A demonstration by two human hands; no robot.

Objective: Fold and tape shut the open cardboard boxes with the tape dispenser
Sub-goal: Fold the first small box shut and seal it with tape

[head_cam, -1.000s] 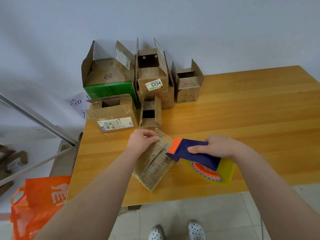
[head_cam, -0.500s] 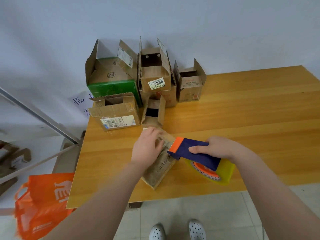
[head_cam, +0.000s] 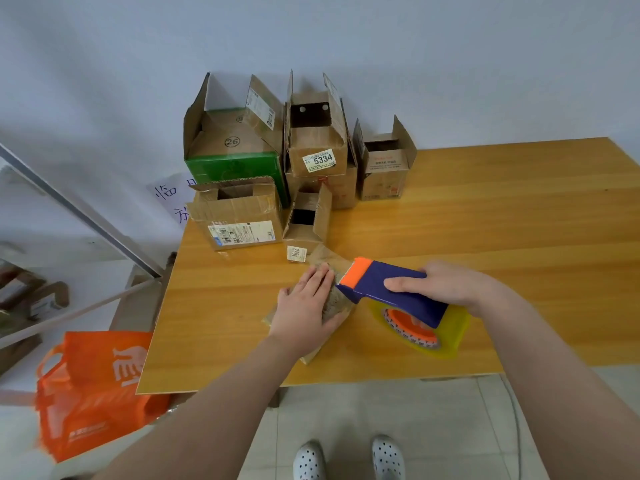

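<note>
On wooden table [head_cam: 485,220], flat left hand [head_cam: 308,306] presses small box [head_cam: 341,301]; right hand [head_cam: 446,285] grips tape dispenser [head_cam: 405,299] pointing left.

Soft even daylight, faint shadows behind boxes [head_cam: 277,161]; wide-angle edge distortion, slight blur.

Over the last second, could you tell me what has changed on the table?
The left hand left the far end of the flat box, slid back toward the person and now presses flat on it. The right hand still grips the dispenser, head at the box's edge. The open boxes behind stayed put.
</note>
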